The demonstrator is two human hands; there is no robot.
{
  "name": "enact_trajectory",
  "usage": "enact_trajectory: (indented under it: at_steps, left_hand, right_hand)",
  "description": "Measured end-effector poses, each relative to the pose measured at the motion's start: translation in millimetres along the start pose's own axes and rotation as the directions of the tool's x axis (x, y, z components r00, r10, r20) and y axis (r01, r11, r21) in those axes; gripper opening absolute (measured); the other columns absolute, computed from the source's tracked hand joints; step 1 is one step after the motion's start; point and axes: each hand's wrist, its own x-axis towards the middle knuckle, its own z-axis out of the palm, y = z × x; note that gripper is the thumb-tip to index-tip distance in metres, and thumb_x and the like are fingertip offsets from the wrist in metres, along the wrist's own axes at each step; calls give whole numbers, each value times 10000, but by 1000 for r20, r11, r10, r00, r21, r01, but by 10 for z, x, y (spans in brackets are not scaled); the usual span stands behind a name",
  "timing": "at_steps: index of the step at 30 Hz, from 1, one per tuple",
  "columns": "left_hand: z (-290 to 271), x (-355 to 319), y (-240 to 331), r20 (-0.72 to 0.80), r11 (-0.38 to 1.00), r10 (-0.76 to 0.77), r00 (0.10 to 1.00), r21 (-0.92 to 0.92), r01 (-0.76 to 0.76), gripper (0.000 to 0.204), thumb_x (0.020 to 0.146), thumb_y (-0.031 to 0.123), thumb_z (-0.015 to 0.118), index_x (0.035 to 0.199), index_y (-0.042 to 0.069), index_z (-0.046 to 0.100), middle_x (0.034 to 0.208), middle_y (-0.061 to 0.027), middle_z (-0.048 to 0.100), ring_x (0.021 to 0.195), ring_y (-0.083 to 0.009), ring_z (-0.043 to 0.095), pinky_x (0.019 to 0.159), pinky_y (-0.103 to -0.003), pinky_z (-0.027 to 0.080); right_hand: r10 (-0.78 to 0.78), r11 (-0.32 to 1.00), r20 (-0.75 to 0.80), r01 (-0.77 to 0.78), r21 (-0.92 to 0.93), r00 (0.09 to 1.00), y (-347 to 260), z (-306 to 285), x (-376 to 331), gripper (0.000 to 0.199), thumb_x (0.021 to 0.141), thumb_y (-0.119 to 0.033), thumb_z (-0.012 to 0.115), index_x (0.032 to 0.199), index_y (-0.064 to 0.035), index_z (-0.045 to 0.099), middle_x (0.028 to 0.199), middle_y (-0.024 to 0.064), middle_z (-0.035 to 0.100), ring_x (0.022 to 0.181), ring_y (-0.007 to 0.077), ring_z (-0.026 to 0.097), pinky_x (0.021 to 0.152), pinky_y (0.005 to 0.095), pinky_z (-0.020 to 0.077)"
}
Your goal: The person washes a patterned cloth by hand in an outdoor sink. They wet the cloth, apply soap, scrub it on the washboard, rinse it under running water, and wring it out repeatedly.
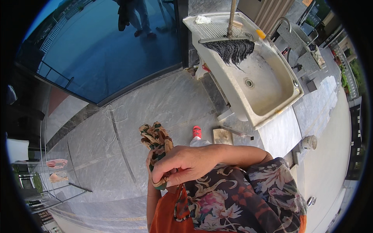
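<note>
A camouflage-patterned fabric glove [156,136] in tan, brown and green is held up in front of my body, its fingers bunched at the top. My right hand [182,165] comes across from the right, bare, with thumb and fingers pinching the glove's lower end. Behind it rises my left forearm, and a strip of bare skin of my left hand [149,160] shows along the glove's left side. The left fingers are hidden, so whether they are inside the glove or behind it cannot be told.
Ahead to the right stands a pale stone sink [272,110]; a mop [231,48] with dark strands rests in it. A dark glass door [116,50] is at the upper left. Lower down are a wooden block [222,136], a bucket [309,142] and a metal rack [79,188].
</note>
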Motion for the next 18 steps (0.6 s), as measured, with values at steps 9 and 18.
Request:
enact_trajectory:
  at_steps: [9, 18]
  left_hand:
    - [-84, 1711, 600, -287, 972, -126, 950, -225, 60, 189, 860, -30, 618, 1042, -20, 667, 926, -35, 702, 810, -127, 646, 743, -277, 524]
    - [235, 3367, 779, -361, 978, -207, 909, -75, 193, 224, 828, -57, 577, 1023, -3, 672, 880, -13, 664, 768, -116, 607, 724, -266, 507]
  right_hand:
    - [340, 934, -820, -265, 239, 460, 784, -2290, -984, 220, 991, -193, 587, 1147, -38, 594, 910, 22, 628, 786, 88, 602, 658, 250, 525]
    - [108, 937, -994, -337, 93, 25, 841, -4719, -1683, 274, 968, -160, 596, 1208, -34, 554, 1004, 22, 615, 858, 104, 608, 695, 260, 539]
